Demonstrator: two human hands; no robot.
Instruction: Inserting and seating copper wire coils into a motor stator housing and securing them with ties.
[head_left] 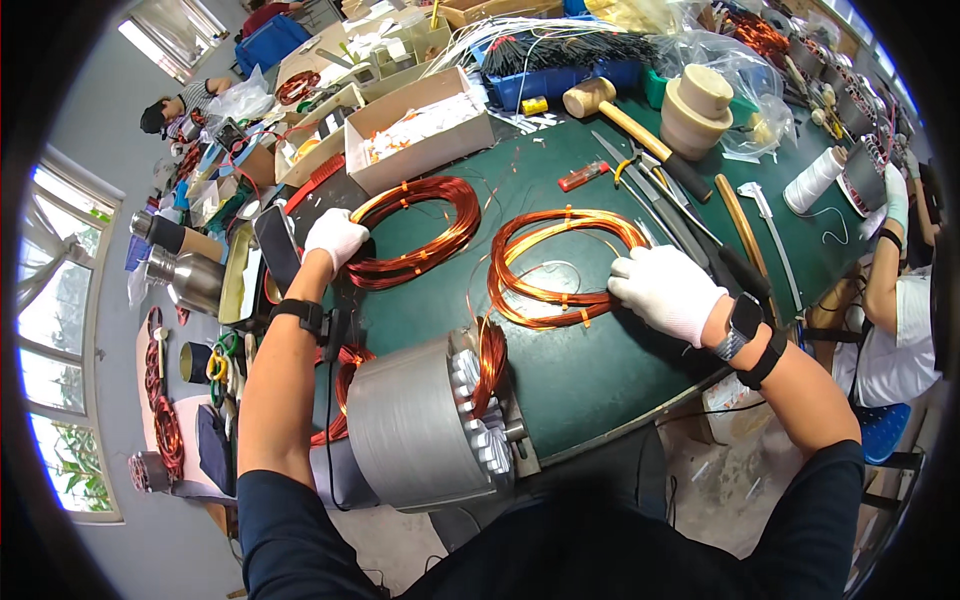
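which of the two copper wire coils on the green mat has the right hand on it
The coil nearer the tools, flatter and elongated. The right hand rests on its right end. The rounder coil by the cardboard box is under the left hand.

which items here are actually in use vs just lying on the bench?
In use: left hand on the left copper coil; right hand on the right copper coil; stator in front.
Lying about: mallet, cardboard box, white thread spool, red lighter.

Open green surface point(590, 370) lies between the two copper wire coils point(415, 230) point(560, 265) and the near edge; the grey stator point(425, 420) blocks near-left, the mallet point(625, 120) and cardboard box point(420, 130) crowd the far side.
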